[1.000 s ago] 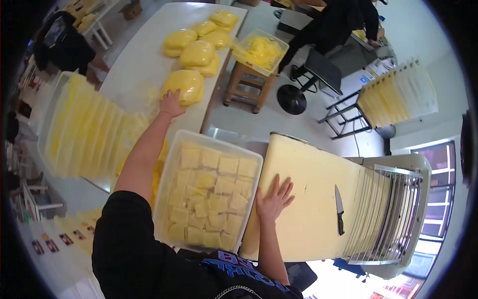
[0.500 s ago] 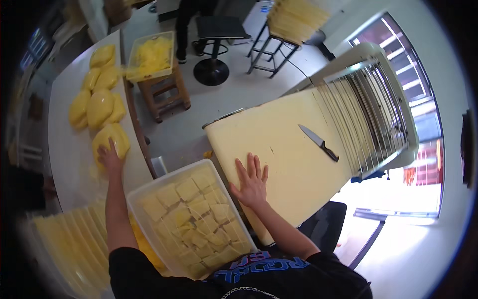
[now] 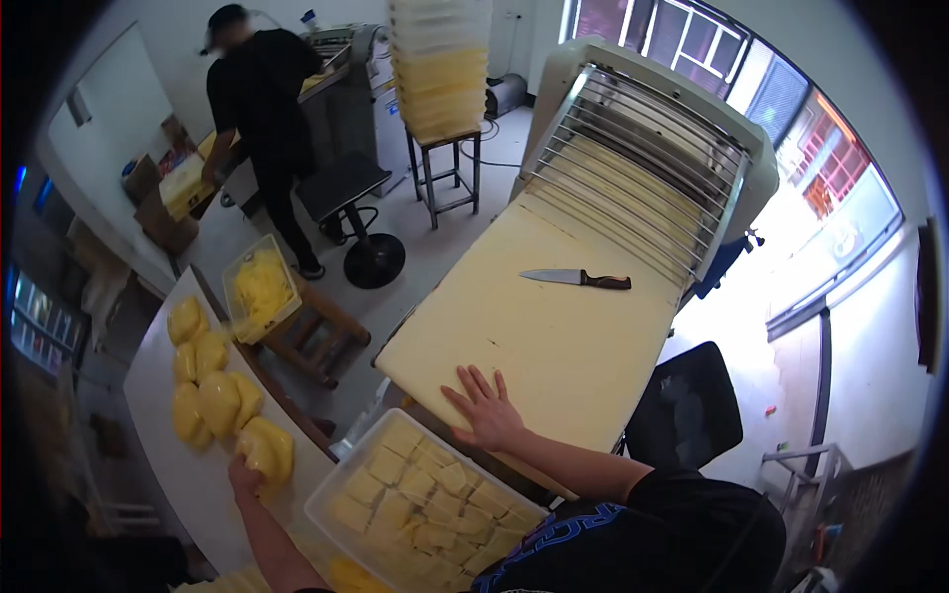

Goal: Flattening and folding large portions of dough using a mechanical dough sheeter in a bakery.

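My left hand (image 3: 245,478) grips the near edge of a plump, glossy yellow bag (image 3: 269,450) on the white table (image 3: 158,371). More such bags (image 3: 217,400) lie in a row beyond it. My right hand (image 3: 481,407) lies spread and empty on the pale conveyor belt (image 3: 554,346) of a machine, at its near left corner. A black-handled knife (image 3: 603,281) lies farther up the belt, below the metal guard (image 3: 633,178). Between my arms a translucent bin (image 3: 341,474) holds several pale yellow cut squares.
Past the table, a bin of yellow pieces (image 3: 259,287) sits on a wooden stool (image 3: 326,346). A co-worker in black (image 3: 262,119) stands at the back left beside a swivel stool (image 3: 341,188). Stacked bins (image 3: 435,89) stand on a metal stand. A black chair (image 3: 682,405) is right of the machine.
The view has swung rightward and up toward the machine. My left hand has shifted from atop the yellow bag to gripping its near edge. My right hand stays spread on the belt.
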`<state>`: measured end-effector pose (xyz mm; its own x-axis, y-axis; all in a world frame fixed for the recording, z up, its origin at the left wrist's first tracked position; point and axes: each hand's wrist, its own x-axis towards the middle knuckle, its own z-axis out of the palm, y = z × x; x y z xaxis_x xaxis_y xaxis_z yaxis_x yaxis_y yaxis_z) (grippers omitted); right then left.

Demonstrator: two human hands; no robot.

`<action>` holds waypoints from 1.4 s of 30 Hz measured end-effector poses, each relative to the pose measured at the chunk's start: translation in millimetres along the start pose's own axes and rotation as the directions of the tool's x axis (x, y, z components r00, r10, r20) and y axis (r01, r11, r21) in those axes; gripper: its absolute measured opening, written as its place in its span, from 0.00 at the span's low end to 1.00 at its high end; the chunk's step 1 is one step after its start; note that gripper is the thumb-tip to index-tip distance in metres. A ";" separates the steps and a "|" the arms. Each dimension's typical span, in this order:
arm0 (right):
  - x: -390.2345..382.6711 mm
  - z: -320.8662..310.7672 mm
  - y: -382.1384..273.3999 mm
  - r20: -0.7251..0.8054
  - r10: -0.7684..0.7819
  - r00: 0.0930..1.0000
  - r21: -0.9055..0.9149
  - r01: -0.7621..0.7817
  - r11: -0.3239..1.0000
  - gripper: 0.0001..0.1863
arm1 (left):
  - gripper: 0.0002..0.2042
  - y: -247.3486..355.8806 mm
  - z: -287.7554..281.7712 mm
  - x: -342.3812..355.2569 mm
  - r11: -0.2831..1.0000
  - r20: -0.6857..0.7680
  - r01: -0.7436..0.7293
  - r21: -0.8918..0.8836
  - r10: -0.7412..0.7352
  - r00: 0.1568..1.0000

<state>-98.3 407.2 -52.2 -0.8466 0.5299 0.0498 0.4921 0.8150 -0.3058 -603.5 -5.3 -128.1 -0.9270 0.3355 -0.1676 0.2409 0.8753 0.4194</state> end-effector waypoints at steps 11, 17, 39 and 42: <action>0.4 3.5 9.1 -0.044 -0.060 0.997 0.078 0.064 0.995 0.44 | 0.06 180.2 -151.1 -131.1 0.966 -0.141 -0.228 -0.122 0.210 0.967; 0.1 12.0 7.1 -0.099 -0.089 0.991 0.094 0.098 0.991 0.44 | 0.07 331.5 -206.9 -203.6 0.932 -0.392 -0.361 -0.017 0.326 0.860; -38.0 8.4 47.1 -0.246 -0.323 0.914 0.217 0.377 0.900 0.27 | 0.24 453.8 -24.6 -210.0 0.607 0.086 -0.375 -0.701 0.593 0.800; -40.2 4.2 35.2 -0.153 -0.275 0.949 0.080 0.290 0.954 0.30 | 0.19 337.3 -69.1 -148.7 0.673 -0.006 -0.199 -0.713 0.278 0.961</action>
<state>-47.8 413.5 -68.9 -0.9081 0.3143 0.2768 0.2079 0.9120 -0.3536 -404.2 215.9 100.0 -0.8254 0.5632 -0.0395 0.1414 0.2739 0.9513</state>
